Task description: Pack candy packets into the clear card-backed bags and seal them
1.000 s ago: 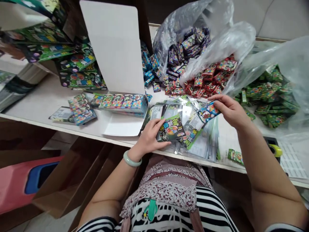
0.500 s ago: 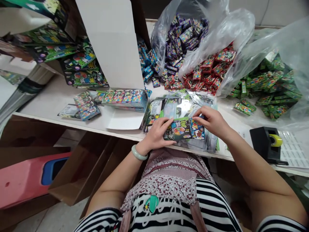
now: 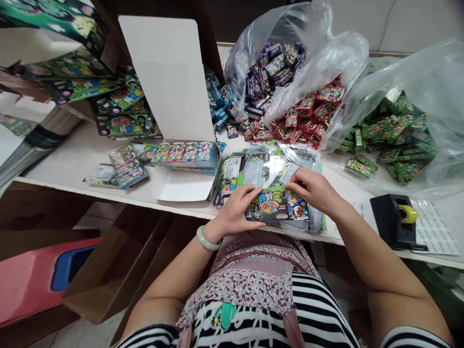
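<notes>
A flat, dark printed packet (image 3: 272, 205) with a round colourful picture lies close to the table's front edge, over a pile of clear and printed sleeves (image 3: 255, 169). Its right end shows a blue printed part (image 3: 297, 205). My left hand (image 3: 239, 209) grips the packet's left end, thumb along the lower edge and fingers at the top. At the upper right corner, the thumb and fingers of my right hand (image 3: 311, 188) are pinched together; the fingertips partly hide what they hold.
Left of the pile stands an open white carton (image 3: 170, 82) holding a row of colourful packs (image 3: 184, 152). Plastic bags of purple (image 3: 275, 65), red (image 3: 308, 113) and green boxes (image 3: 395, 123) line the back. A black tape dispenser (image 3: 389, 222) sits at right.
The whole view has shifted slightly, so the table appears lower. Both hands stay on the packet; the right fingers remain pinched at its upper right part.
</notes>
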A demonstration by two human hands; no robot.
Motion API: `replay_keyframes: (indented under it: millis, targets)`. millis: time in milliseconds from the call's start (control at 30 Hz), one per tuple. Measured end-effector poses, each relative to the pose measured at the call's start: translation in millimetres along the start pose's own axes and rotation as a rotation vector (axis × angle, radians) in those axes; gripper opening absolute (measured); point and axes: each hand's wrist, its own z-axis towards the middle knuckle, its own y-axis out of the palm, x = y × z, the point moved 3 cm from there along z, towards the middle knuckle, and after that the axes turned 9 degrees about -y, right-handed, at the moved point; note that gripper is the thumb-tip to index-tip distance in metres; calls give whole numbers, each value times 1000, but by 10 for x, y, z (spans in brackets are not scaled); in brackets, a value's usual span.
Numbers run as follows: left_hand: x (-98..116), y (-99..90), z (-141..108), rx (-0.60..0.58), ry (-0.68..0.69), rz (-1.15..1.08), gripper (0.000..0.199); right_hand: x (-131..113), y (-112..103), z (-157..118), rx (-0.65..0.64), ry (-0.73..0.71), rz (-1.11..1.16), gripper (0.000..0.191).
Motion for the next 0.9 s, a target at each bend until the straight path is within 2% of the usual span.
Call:
replay_keyframes:
  millis: [200,333,467,533,600,733,800,900]
  targets:
    - [92,29,37,7,93,29,98,-66,120,37,91,-20,-121,52]
    - [53,53,26,-5,38,-6,95,-44,92,12,166,110,97,48]
    - [5,67,20,20,-13,-10,95,69,59,-142,201,167,325,23]
    - [-13,67,24,46,-33,-23,97,154,68,-276,284,191,311,35]
    - [-17,73,27,50,-23,-34,97,241,130,-420,312,271,309,44]
    - [-13,99,23,17,-17,-4,95,318,315,-610,243,475,429,42]
    - [-9,104,19,12,-30,37,94,282,320,-629,302,471,388,38]
    - [12,103,14,-3,-13,77,93,157,260,-595,361,329,250,26]
